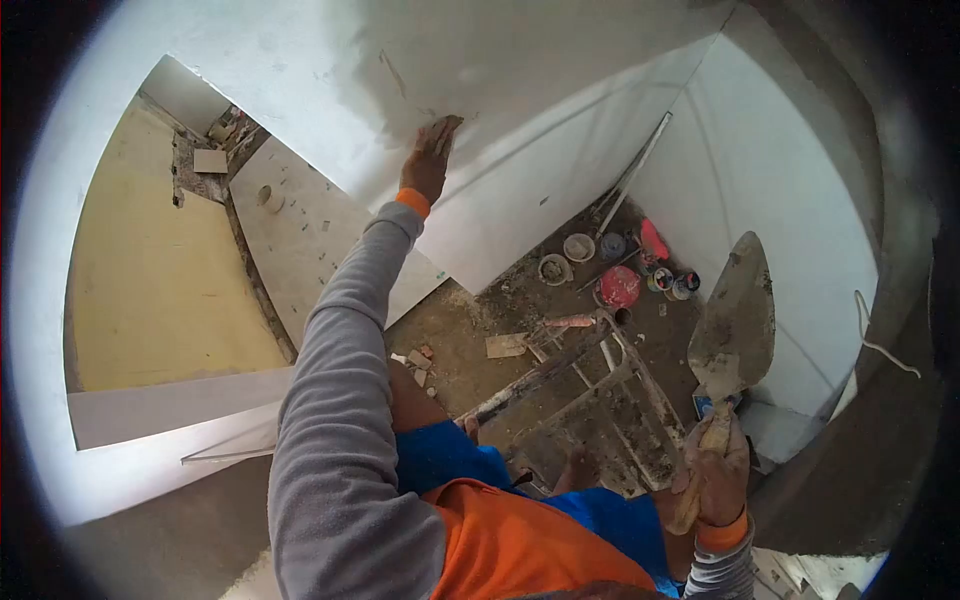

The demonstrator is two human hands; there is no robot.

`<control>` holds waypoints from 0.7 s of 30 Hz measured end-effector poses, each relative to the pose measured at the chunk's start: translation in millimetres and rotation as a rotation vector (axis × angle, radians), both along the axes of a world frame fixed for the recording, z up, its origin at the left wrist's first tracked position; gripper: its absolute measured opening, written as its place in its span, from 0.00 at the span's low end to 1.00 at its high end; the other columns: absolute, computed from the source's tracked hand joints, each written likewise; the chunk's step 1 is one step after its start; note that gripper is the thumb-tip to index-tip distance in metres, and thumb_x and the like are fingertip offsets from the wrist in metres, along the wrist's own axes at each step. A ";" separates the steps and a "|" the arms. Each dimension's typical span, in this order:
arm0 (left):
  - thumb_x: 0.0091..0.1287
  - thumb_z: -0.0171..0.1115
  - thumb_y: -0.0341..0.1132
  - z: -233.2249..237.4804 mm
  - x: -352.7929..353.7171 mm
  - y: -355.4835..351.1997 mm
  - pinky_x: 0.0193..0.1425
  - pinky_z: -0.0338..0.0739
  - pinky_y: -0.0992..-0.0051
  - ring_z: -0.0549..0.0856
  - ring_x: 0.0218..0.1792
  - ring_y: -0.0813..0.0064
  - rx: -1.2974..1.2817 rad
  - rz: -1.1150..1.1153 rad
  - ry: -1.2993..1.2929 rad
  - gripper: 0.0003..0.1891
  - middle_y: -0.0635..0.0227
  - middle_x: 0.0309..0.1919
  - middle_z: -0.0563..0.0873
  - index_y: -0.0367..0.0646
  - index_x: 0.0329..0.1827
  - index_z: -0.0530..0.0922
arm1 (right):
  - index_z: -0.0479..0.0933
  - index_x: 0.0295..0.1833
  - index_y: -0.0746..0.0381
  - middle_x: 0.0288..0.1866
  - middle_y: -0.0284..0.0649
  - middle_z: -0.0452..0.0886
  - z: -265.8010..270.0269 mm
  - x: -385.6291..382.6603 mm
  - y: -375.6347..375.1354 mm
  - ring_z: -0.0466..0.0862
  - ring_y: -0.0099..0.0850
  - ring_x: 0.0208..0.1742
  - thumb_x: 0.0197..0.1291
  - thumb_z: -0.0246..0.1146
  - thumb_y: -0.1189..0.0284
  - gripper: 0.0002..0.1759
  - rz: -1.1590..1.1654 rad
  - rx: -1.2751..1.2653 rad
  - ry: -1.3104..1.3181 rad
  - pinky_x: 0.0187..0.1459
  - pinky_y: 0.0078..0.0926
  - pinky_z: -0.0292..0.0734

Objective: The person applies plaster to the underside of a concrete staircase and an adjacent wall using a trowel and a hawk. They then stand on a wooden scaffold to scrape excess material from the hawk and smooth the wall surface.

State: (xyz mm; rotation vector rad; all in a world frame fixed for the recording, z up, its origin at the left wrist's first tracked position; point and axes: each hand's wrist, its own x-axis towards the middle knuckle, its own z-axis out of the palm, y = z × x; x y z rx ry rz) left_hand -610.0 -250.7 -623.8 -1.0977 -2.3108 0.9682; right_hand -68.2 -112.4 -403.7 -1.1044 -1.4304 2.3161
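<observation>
two hands: left hand point(430, 160), fingers together and flat, presses the smooth white plastered wall point(560, 90) at twelve o'clock; right hand point(718, 475) grips a pointed, mortar-crusted steel trowel point(735, 310) at four o'clock.

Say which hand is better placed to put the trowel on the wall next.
Right, probably: the right hand grips the trowel, blade up; the left hand lies bare on the wall.

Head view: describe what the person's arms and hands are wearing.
Both arms are in long grey sleeves. The left sleeve is plain, soft-looking grey and ends in an orange left cuff. The right sleeve looks faintly striped, with an orange right cuff. The left hand and right hand are ungloved and dusty.
</observation>
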 end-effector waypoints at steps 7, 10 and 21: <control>0.69 0.49 0.44 -10.7 -7.8 5.5 0.81 0.40 0.55 0.45 0.80 0.65 -0.054 -0.001 -0.014 0.36 0.69 0.81 0.49 0.44 0.79 0.53 | 0.64 0.55 0.64 0.31 0.40 0.77 8.5 -6.5 1.8 0.78 0.27 0.21 0.54 0.64 0.73 0.24 0.042 0.066 -0.070 0.24 0.25 0.79; 0.69 0.49 0.44 3.0 -1.7 -13.3 0.81 0.40 0.56 0.46 0.80 0.66 0.026 -0.001 -0.042 0.35 0.68 0.81 0.49 0.44 0.79 0.54 | 0.64 0.56 0.63 0.31 0.40 0.77 7.2 -2.3 3.0 0.78 0.27 0.21 0.55 0.63 0.74 0.24 0.011 0.042 -0.043 0.24 0.25 0.79; 0.66 0.55 0.53 18.4 8.4 -8.7 0.82 0.38 0.59 0.45 0.80 0.66 0.058 0.010 -0.139 0.43 0.67 0.81 0.48 0.42 0.80 0.49 | 0.64 0.56 0.61 0.31 0.39 0.77 0.8 -0.9 3.0 0.78 0.27 0.20 0.53 0.66 0.76 0.25 0.006 0.032 0.010 0.22 0.23 0.78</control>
